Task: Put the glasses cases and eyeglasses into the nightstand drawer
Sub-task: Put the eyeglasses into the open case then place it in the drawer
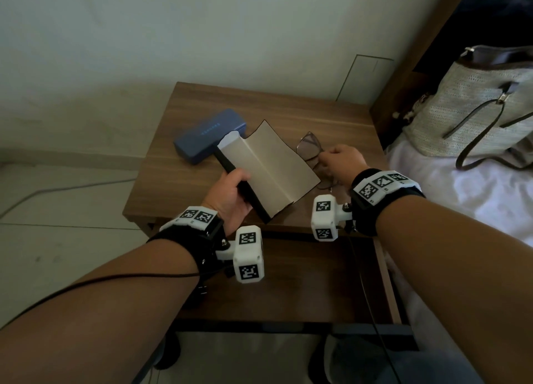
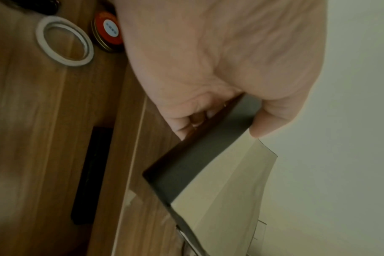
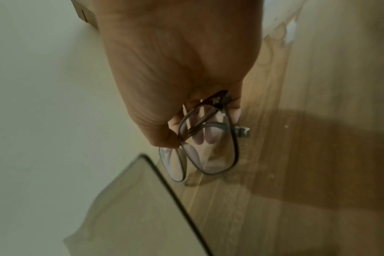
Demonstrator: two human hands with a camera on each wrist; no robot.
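Both forearms reached in from the near edge of the head view, each with a tagged wrist band. My left hand [image 1: 230, 194] gripped the black spine of the folding case [image 1: 266, 170], thumb on top and fingers curled beneath, and held it unfolded above the surface [image 1: 178, 187] with its beige lining facing up. From the left wrist view the case [image 2: 200, 166] tilted away from the palm [image 2: 208, 60], its flap free in the air.

My right hand [image 1: 340, 160] pinched the eyeglasses [image 1: 311, 145] at one hinge, fingers curled round the frame. The right wrist view showed the eyeglasses [image 3: 208, 147] folded, hanging from the hand [image 3: 175, 60], lenses down just over the wood and just beside the case's flap edge [image 3: 143, 207].

The blue case [image 1: 209, 135] lay shut on the surface near its left rim, its near end just behind the folding case. The wood to the right of the eyeglasses was open as far as the bed [image 1: 461, 196], where a woven bag [image 1: 476, 109] sat.

Below my wrists the drawer [image 1: 302, 282] stood pulled out, its floor bare toward the front. The left wrist view caught a tape ring [image 2: 64, 40] and a round tin [image 2: 107, 32] in it.
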